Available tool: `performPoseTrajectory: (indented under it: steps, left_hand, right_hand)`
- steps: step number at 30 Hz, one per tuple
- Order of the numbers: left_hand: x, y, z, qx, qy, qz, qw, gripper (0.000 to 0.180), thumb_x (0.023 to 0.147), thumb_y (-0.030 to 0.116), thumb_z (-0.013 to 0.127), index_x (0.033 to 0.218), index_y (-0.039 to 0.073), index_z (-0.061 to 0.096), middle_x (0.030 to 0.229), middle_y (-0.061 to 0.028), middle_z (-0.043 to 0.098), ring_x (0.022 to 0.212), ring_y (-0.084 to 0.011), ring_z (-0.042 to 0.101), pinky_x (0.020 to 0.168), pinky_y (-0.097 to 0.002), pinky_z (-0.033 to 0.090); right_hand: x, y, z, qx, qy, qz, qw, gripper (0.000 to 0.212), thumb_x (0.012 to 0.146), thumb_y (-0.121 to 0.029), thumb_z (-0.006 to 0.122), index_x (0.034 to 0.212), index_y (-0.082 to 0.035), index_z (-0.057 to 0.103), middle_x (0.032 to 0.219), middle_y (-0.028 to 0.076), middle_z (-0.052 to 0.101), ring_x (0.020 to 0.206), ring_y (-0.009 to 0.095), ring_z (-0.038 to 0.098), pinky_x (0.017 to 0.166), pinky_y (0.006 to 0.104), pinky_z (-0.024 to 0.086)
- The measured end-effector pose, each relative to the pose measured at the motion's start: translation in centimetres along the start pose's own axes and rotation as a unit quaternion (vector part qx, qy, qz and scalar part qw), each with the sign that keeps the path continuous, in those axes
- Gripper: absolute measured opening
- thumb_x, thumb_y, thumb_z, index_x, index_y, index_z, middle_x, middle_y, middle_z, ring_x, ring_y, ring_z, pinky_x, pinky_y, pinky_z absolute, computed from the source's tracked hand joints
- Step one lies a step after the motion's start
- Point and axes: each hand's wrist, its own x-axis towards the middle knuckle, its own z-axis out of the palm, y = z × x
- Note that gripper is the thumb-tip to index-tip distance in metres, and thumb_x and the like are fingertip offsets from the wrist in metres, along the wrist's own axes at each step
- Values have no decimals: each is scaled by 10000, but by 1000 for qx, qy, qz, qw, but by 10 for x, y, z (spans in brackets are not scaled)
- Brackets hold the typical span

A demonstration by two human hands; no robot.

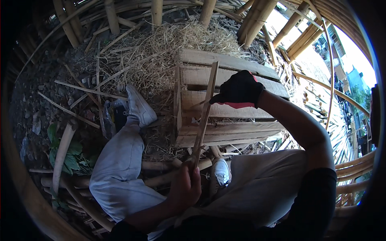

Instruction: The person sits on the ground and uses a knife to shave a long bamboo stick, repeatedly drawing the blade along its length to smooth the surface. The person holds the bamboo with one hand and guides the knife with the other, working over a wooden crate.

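A long, flat bamboo strip [207,104] slants upward from my lap across the wooden crate [225,96]. My bare left hand [185,186] is closed around its lower end. My right hand [241,89], in a black glove with red parts, makes a fist beside the strip's upper half, with its thumb side close to the strip. A thin, pointed sliver [198,105] sticks out to the left of the strip at that height; whether it is a blade or a shaving I cannot tell. Whatever the gloved fist holds is hidden.
Pale shavings [161,52] are heaped behind and left of the crate. Loose bamboo strips [90,90] lie on the dirt at left, near my shoe [140,108]. Bamboo posts [157,12] stand at the back; green leaves [68,154] grow at left.
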Motion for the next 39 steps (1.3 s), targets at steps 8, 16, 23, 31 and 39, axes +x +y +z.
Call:
performPoseTrajectory:
  steps: [8, 16, 23, 31, 39]
  left_hand:
    - [4, 1, 2, 52, 19, 70, 996, 259, 1080, 205, 522, 1152, -43, 501, 851, -286, 650, 792, -486, 670, 668, -540, 510]
    - [3, -12, 6, 84, 63, 74, 992, 249, 1071, 216, 554, 1049, -28, 509, 800, -281, 655, 784, -505, 665, 673, -572, 509]
    - [-3, -15, 13, 64, 70, 95, 991, 242, 1066, 214, 563, 1020, -22, 531, 797, -287, 663, 794, -510, 671, 660, -569, 512]
    - [4, -20, -4, 48, 86, 24, 995, 290, 1074, 277, 547, 1046, -11, 564, 866, -263, 695, 845, -485, 694, 721, -554, 531]
    - [0, -23, -13, -27, 51, 3, 998, 261, 1100, 230, 480, 1105, -11, 580, 893, -176, 645, 814, -244, 632, 761, -399, 496]
  right_hand:
    - [2, 17, 11, -27, 71, -2, 997, 759, 996, -783, 391, 765, -177, 785, 694, 29, 712, 689, 266, 702, 646, 399, 544]
    - [3, 9, -8, -33, 28, 39, 998, 694, 997, -777, 392, 878, -242, 818, 838, 18, 765, 808, 248, 742, 720, 393, 565]
    - [11, 72, -8, -56, 45, 156, 985, 768, 982, -813, 353, 889, -212, 823, 862, 64, 772, 850, 273, 746, 753, 414, 572]
    - [-5, 118, -27, 52, 65, 264, 961, 790, 1007, -773, 343, 922, -140, 807, 1005, 129, 772, 983, 315, 734, 889, 414, 559]
    - [8, 76, -17, 143, 153, 55, 976, 390, 983, -472, 673, 1170, -133, 722, 1024, 130, 750, 1008, 335, 721, 882, 445, 557]
